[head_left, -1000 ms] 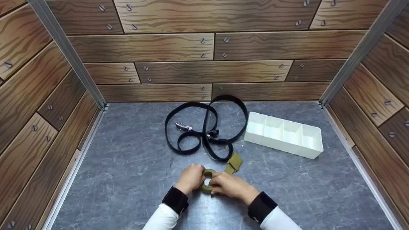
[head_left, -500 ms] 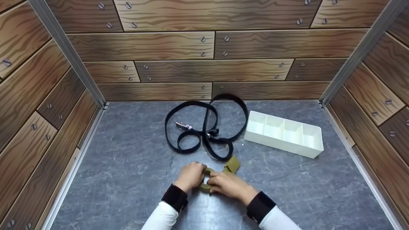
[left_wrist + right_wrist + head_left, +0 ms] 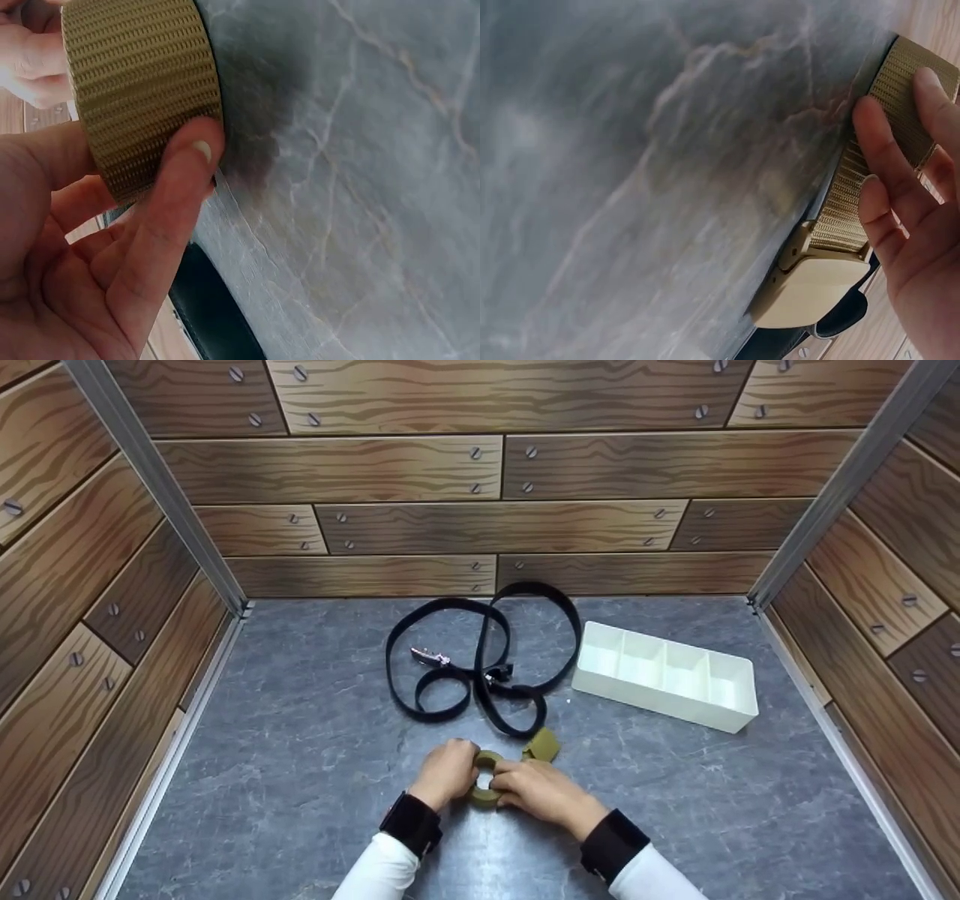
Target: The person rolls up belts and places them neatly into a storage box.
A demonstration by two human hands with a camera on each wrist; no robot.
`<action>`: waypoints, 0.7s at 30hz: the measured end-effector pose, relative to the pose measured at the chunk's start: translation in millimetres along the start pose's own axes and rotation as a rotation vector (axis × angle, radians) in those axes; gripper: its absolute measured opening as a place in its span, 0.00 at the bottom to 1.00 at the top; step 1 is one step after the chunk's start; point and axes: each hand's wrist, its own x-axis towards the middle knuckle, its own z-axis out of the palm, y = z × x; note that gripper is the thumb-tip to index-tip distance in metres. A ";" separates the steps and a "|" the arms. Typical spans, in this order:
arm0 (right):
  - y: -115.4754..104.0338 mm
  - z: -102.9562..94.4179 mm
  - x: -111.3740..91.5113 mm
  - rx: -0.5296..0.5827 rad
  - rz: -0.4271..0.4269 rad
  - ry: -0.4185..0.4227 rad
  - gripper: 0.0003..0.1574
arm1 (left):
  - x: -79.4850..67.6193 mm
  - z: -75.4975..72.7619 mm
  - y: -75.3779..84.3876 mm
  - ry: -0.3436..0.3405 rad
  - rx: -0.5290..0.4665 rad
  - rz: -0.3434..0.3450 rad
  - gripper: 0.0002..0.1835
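A khaki woven webbing belt (image 3: 486, 799) stands on edge, coiled into a ring between both hands. At the ring's left side my left hand (image 3: 448, 769) pinches the webbing; in the left wrist view the fingers curl round the ribbed band (image 3: 142, 82). My right hand (image 3: 544, 791) holds the ring's right side, with some fingers inside it. A short uncoiled stretch of webbing runs behind the right hand to a khaki plate buckle (image 3: 541, 745). In the right wrist view, this buckle (image 3: 806, 292) lies just beyond the fingers, close to the grey surface.
Two black belts, a left one (image 3: 390, 660) and a right one (image 3: 577, 634), lie loosely looped and overlapping behind the hands, near the khaki buckle. A white divided tray (image 3: 660, 703) stands at the back right. Wood-patterned walls (image 3: 405, 526) enclose the grey surface (image 3: 285, 780).
The khaki buckle has moved slightly left and nearer the right hand. The coil narrowed half a second ago and is rounder now. The black belts and tray lie as before.
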 end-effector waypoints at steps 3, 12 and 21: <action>-2.2 2.2 0.5 -0.022 -0.005 0.014 0.06 | 0.3 -0.6 -1.1 -0.007 -0.038 -0.025 0.09; 1.4 3.7 -1.9 -0.031 -0.004 0.016 0.07 | 1.4 -1.9 -2.2 -0.028 -0.068 -0.010 0.10; -2.1 3.1 -1.1 -0.036 -0.012 0.045 0.09 | 2.3 -1.9 10.3 0.036 -0.041 -0.045 0.09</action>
